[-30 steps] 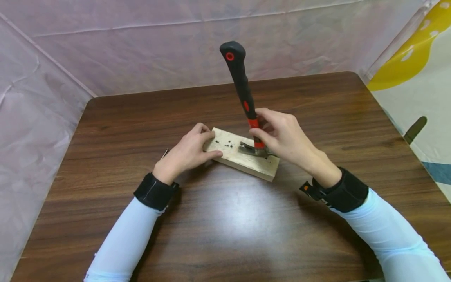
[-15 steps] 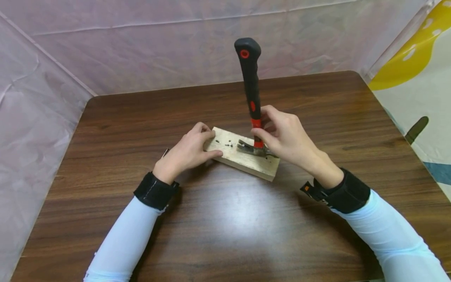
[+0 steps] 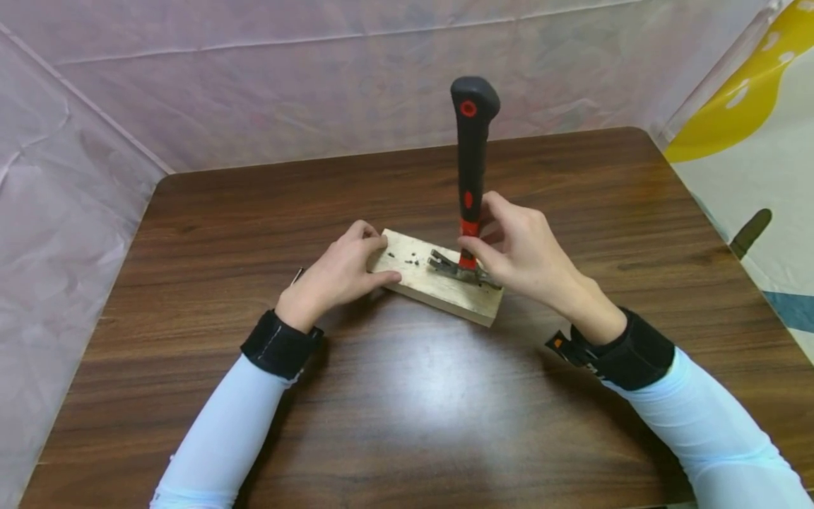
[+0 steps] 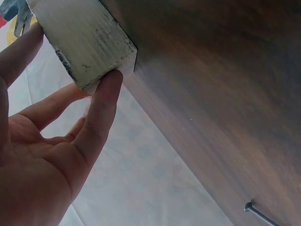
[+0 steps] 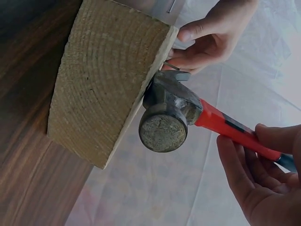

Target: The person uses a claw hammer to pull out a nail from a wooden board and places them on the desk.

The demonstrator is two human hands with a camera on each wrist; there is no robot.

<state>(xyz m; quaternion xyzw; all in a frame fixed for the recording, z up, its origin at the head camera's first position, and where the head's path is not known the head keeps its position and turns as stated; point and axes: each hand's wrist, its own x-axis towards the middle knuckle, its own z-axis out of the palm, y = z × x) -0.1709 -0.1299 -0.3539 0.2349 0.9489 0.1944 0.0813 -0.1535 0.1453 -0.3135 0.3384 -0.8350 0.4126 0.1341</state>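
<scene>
My left hand (image 3: 333,277) holds the left end of a pale wooden block (image 3: 445,293), thumb on the near side and fingers at the far side. Several small dark marks show on the block's top. A claw hammer (image 3: 472,155) stands head down on the block, its black handle pointing up. Its red neck is pinched between the thumb and fingers of my right hand (image 3: 531,247). In the right wrist view the steel hammer head (image 5: 164,127) lies against the block's face, and a thin nail (image 5: 171,66) sticks out beside the claw.
A loose nail (image 4: 261,214) lies on the brown wooden table (image 3: 407,438), near my left wrist. Pale sheeting (image 3: 286,92) hangs behind the table's far edge. A patterned cloth (image 3: 750,177) is at the right.
The hammer's handle has swung to the right, from leaning left to nearly upright. My right hand has shifted slightly right with it. The left hand and block have stayed almost still.
</scene>
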